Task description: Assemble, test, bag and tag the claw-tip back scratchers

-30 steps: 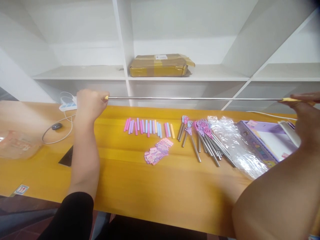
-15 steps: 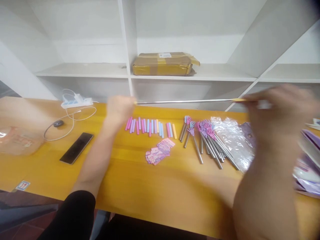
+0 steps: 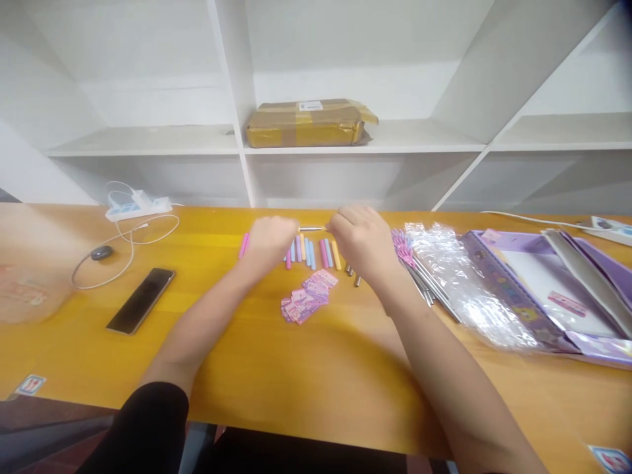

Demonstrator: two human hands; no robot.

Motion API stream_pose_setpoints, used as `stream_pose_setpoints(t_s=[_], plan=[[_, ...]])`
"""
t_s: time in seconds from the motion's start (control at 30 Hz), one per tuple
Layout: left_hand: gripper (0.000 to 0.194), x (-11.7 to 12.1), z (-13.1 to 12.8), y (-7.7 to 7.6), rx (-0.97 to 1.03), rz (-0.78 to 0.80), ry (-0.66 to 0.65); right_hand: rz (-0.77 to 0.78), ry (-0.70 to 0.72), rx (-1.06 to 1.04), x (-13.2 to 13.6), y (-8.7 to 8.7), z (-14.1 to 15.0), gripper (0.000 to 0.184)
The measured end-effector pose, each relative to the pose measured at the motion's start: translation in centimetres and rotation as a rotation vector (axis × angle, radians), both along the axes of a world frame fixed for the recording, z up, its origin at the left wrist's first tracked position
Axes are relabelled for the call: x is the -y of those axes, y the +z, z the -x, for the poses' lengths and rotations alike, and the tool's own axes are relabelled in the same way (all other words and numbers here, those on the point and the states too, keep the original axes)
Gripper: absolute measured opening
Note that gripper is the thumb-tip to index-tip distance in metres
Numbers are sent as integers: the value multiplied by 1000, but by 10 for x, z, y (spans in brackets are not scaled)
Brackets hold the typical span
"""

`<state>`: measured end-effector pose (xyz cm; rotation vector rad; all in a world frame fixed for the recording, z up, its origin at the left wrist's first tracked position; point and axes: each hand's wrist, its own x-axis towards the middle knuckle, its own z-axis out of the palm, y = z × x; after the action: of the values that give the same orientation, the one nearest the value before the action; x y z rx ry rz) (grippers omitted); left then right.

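Between my two fists stretches a thin metal telescopic back scratcher (image 3: 311, 228) with yellow at its ends; only a short length shows. My left hand (image 3: 273, 241) is closed around one end, and my right hand (image 3: 361, 238) grips the other. Below and behind the hands lies a row of pink, purple, blue and yellow handle sleeves (image 3: 309, 253), partly covered by my left hand. A pile of back scratchers (image 3: 419, 270) with metal rods and pink and blue claw heads is partly hidden by my right hand and forearm. Small pink printed cards (image 3: 306, 299) lie in a loose heap nearer me.
Clear plastic bags (image 3: 474, 296) lie beside an open purple box (image 3: 553, 289) on the right. A phone (image 3: 141, 299), a cable (image 3: 131, 257) and a power strip (image 3: 138, 207) occupy the left. A taped carton (image 3: 309, 125) sits on the white shelf.
My hands have come much closer together, and the long rod between them has shortened to a small visible piece. My right hand moved left, uncovering the purple box. The view shifted slightly right.
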<state>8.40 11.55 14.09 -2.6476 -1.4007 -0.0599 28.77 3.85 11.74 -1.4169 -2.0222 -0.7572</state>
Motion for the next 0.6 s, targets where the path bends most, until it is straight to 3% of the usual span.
stream_pose_setpoints(t_s=[0.3, 0.47, 0.53, 0.6], plan=[[20, 2, -1, 0, -21, 36, 34, 46, -25, 15, -3, -5, 4, 29], [25, -5, 8, 5, 31, 14, 94, 263, 111, -140, 12, 20, -19, 9], [26, -9, 15, 8, 71, -6, 109, 379, 17, -302, 24, 34, -49, 28], [26, -12, 21, 11, 106, -38, 116, 506, -226, -448, 36, 44, -88, 32]])
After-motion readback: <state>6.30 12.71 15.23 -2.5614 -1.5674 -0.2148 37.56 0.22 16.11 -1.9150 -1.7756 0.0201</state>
